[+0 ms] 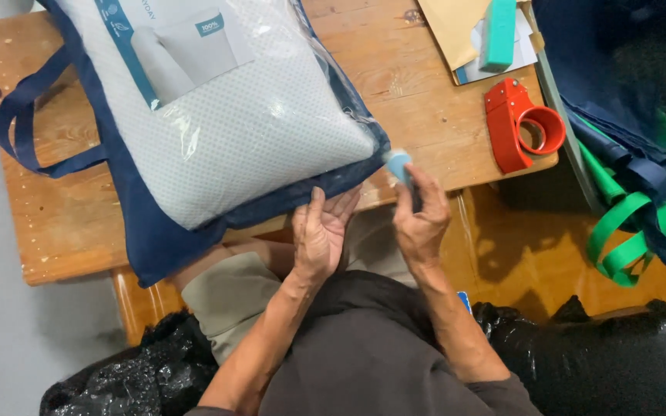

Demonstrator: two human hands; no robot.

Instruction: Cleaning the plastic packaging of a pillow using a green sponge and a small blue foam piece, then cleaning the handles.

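My left hand (319, 235) is open, palm up, fingertips touching the lower edge of the navy tote bag (156, 239). My right hand (421, 219) is closed around a small light-blue object (398, 163), held just beside the bag's corner at the worktop (425, 115) edge. The bag holds a white pillow in clear plastic (240, 131) and lies across the wooden worktop. Further right sit a red tape dispenser (519, 123) and green straps (634, 231).
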